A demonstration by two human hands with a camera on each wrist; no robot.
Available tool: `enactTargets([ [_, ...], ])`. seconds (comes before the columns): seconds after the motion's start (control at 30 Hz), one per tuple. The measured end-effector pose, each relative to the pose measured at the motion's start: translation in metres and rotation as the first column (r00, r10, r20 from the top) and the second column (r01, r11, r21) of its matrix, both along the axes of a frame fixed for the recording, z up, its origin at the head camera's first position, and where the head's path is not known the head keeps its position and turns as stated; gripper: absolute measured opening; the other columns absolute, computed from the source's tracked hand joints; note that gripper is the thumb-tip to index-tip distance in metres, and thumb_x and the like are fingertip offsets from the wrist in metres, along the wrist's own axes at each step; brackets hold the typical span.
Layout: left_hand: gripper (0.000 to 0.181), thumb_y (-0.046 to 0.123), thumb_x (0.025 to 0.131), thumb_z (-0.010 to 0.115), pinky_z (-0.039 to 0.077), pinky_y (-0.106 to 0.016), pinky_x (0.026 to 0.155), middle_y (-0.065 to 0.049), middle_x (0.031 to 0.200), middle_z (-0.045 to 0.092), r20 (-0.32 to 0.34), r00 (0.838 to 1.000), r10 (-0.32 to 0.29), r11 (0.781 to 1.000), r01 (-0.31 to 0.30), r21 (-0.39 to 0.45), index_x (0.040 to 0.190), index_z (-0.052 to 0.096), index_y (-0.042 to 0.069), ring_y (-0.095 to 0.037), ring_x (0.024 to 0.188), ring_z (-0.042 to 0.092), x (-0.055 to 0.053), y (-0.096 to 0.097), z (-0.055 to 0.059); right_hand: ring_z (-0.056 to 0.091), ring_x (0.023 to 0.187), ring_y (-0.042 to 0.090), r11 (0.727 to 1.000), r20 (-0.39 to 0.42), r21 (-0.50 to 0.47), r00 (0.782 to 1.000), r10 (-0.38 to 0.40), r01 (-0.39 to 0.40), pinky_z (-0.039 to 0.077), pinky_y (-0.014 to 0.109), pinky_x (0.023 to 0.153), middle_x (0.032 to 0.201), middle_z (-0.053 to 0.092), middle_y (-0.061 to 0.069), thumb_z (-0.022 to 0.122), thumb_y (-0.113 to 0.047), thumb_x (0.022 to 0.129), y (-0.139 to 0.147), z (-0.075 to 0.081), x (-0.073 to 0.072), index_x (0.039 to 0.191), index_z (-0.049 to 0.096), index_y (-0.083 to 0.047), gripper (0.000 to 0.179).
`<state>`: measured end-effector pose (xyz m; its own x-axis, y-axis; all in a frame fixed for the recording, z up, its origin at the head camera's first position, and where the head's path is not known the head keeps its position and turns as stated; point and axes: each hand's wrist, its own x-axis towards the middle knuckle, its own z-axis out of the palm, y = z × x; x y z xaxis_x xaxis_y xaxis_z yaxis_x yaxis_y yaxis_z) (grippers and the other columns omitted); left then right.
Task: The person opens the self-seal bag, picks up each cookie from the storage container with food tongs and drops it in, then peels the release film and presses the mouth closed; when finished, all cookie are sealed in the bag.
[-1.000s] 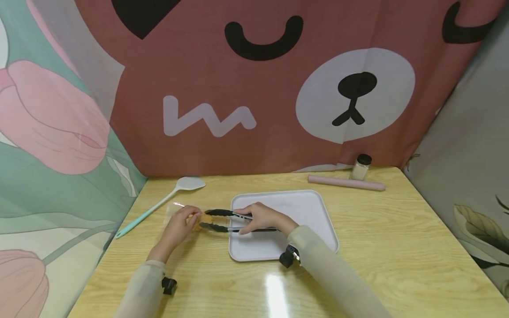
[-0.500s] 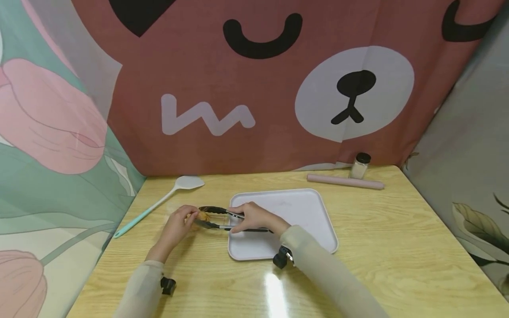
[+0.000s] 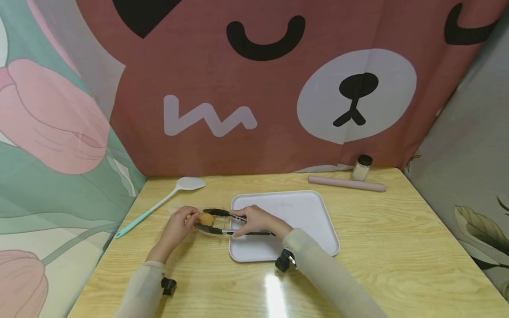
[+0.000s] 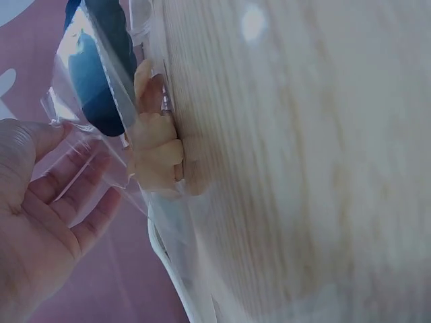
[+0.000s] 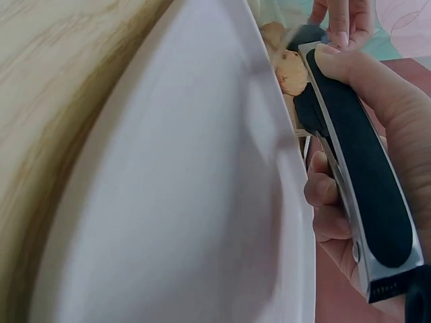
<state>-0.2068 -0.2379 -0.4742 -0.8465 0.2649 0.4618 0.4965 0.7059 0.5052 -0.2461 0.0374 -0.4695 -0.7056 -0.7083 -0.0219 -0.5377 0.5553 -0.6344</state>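
A brownish-red curtain (image 3: 262, 92) printed with a sleepy bear's face hangs behind the pale wood-grain bench (image 3: 381, 238). On the bench sits a shallow white tray (image 3: 306, 221) with rounded corners. A spatula (image 3: 157, 204) with a white head and turquoise handle slants across the bench to the left of the tray. A pink rod (image 3: 346, 183) lies past the tray's far right corner. Black and silver tongs (image 5: 357, 158) cross the tray's left edge, their dark heads spread apart just outside it. The person's right-hand grip (image 3: 258, 219), above the tray's left half, wraps the tongs, thumb on one arm and fingers on the other, only partly closed since the arms stand apart. The left-hand grip (image 3: 180, 227), left of the tray, pinches the film of a clear bag (image 4: 67, 101) between thumb and finger, the other fingers loosely bent. One tong head shows through that film; whether it is inside the bag or behind it, I cannot tell. A black-lidded glass jar (image 3: 361, 169) stands behind the pink rod, farther from the tray. Smallest are the brown food pieces (image 3: 206, 219), left of the tray; one sits between the tong heads, and contact is unclear.
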Motion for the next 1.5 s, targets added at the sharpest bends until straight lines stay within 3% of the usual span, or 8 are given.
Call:
enactTargets([
  [0.17,0.006,0.000,0.089,0.062,0.052,-0.043,0.079,-0.011,0.094,0.065,0.019,1.000,0.008,1.000,-0.008,-0.014,0.094,0.065,-0.001,-0.027,0.089,0.063,0.000,0.000,-0.002,0.033,0.055,0.007,1.000,0.013,0.008,1.000,0.004,-0.004,0.038,0.021,0.061,0.132,0.056,0.004,0.079,-0.042,0.075,0.006,-0.002,0.001,0.139,0.047,-0.014,0.077],
  [0.53,0.005,0.000,0.089,0.063,0.051,-0.044,0.080,-0.011,0.093,0.065,0.019,1.000,0.016,1.000,-0.016,-0.018,0.093,0.065,-0.001,-0.027,0.089,0.063,-0.002,0.001,-0.004,0.043,0.070,0.009,1.000,0.023,0.000,1.000,-0.021,0.021,0.040,0.025,0.066,0.126,0.060,0.007,0.080,-0.040,0.074,0.034,0.000,0.009,0.139,0.048,-0.015,0.077],
  [0.73,0.004,0.001,0.088,0.064,0.052,-0.043,0.079,-0.011,0.092,0.065,0.038,0.999,0.011,1.000,-0.010,-0.022,0.092,0.065,-0.001,-0.026,0.088,0.063,-0.002,0.003,-0.006,0.055,0.096,0.008,0.999,0.011,-0.021,1.000,-0.028,0.028,0.046,0.026,0.077,0.133,0.056,0.004,0.078,-0.044,0.075,0.063,-0.005,0.021,0.140,0.046,-0.017,0.077],
  [0.97,0.003,0.001,0.089,0.063,0.053,-0.041,0.075,-0.009,0.092,0.064,0.041,0.999,0.013,1.000,-0.012,-0.007,0.091,0.066,0.001,-0.024,0.086,0.063,-0.001,0.004,-0.007,0.055,0.106,0.016,0.994,0.051,-0.079,0.996,-0.077,0.081,0.048,0.032,0.082,0.135,0.053,0.007,0.078,-0.046,0.074,0.102,0.000,0.043,0.142,0.043,-0.017,0.081],
  [1.07,0.004,0.001,0.089,0.064,0.053,-0.042,0.075,-0.009,0.092,0.064,0.048,0.999,0.012,1.000,-0.012,-0.009,0.092,0.066,0.000,-0.024,0.086,0.063,-0.001,0.004,-0.007,0.055,0.106,0.018,0.991,0.019,-0.085,0.994,-0.105,0.106,0.048,0.034,0.083,0.132,0.054,0.011,0.078,-0.046,0.074,0.119,-0.002,0.052,0.142,0.043,-0.014,0.083],
  [1.23,0.005,0.000,0.088,0.064,0.052,-0.043,0.077,-0.011,0.092,0.065,0.032,0.999,0.015,1.000,-0.015,-0.014,0.092,0.066,-0.001,-0.026,0.088,0.063,0.000,0.005,-0.005,0.050,0.081,0.013,0.989,-0.073,-0.061,0.987,-0.140,0.136,0.043,0.026,0.068,0.112,0.061,0.009,0.077,-0.048,0.074,0.146,-0.004,0.061,0.142,0.042,-0.007,0.086],
  [1.3,0.005,0.000,0.087,0.065,0.052,-0.044,0.077,-0.011,0.091,0.065,0.023,1.000,0.014,1.000,-0.013,-0.013,0.092,0.066,-0.001,-0.026,0.087,0.063,-0.001,0.006,-0.005,0.048,0.079,0.013,0.986,-0.088,-0.049,0.983,-0.161,0.157,0.041,0.026,0.066,0.109,0.061,0.009,0.077,-0.049,0.073,0.156,-0.003,0.065,0.142,0.042,-0.006,0.088],
  [1.5,0.005,0.000,0.087,0.065,0.052,-0.043,0.078,-0.011,0.091,0.065,0.011,1.000,0.013,1.000,-0.013,-0.021,0.091,0.066,0.000,-0.026,0.088,0.063,-0.001,0.007,-0.004,0.056,0.107,0.025,0.965,-0.145,-0.025,0.954,-0.261,0.260,0.050,0.037,0.081,0.126,0.056,0.020,0.078,-0.052,0.071,0.186,0.002,0.074,0.141,0.042,-0.003,0.093],
])
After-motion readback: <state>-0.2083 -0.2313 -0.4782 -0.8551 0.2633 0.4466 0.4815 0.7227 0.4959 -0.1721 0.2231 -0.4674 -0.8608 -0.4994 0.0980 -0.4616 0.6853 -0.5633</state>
